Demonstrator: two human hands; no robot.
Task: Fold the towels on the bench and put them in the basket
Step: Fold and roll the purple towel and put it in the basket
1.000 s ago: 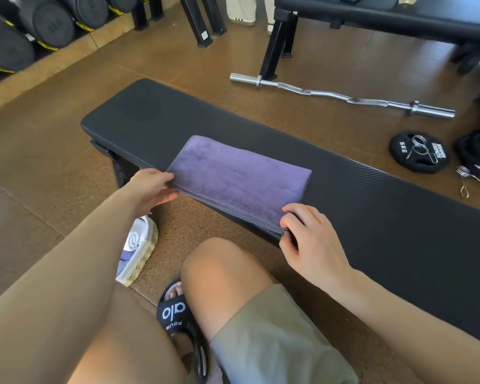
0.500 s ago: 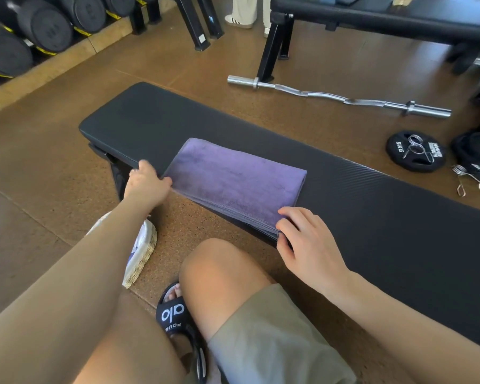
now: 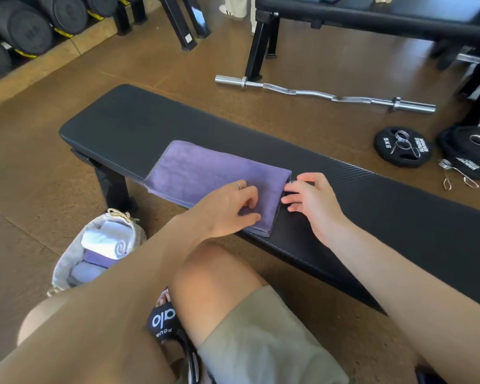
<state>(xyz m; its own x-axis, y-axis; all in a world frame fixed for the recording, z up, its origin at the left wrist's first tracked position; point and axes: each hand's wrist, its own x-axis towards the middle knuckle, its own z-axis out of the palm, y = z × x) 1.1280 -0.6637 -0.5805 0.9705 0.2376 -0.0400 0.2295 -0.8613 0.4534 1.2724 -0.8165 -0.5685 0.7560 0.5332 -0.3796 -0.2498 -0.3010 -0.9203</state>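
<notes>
- Purple towel [image 3: 205, 173] lies folded on the surface [image 3: 372, 206], under the left hand [image 3: 227, 209], whose curled fingers press it.
- Right hand [image 3: 311, 198], fingers spread, touches its right edge.
- Layers may slip apart if lifted unevenly toward the basket [image 3: 67, 259].

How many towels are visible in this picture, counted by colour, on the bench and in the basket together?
Purple towels: 3, the folded purple towel on the black padded bench, and two in the woven basket, the rolled purple towel and the paler purple towel.
White towels: 1, the rolled white towel in the basket.
Total: 4
</notes>
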